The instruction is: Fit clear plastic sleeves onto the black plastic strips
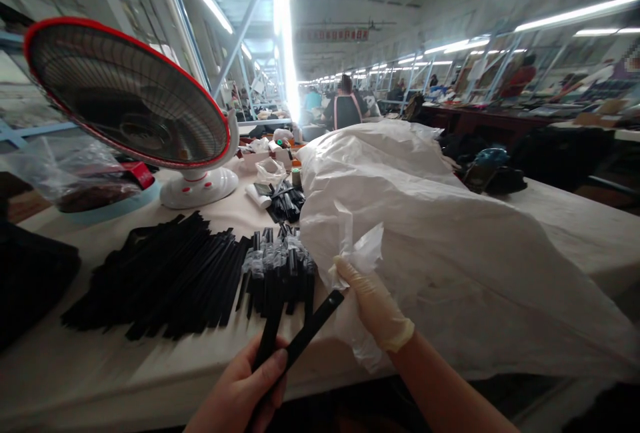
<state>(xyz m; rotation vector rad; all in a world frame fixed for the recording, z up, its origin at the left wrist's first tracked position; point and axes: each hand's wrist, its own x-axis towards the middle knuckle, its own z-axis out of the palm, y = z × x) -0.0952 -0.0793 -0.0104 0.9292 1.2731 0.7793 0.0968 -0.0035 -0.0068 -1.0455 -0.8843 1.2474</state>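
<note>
Left hand (pixel 245 386) grips two long, flat, matte black strips (pixel 310 326); gloved right hand (pixel 373 303) pinches a crumpled clear plastic sleeve (pixel 360 250).

hands (pixel 300 346): 2 | held black strips (pixel 295 340): 2 | fan (pixel 130 96): 1 | white bag (pixel 440 253): 1

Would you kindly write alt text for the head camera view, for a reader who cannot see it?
A bare left hand holds two black strips while a gloved right hand grips a large white plastic bag. Piles of black strips and a red-rimmed fan sit on the white table.
</note>
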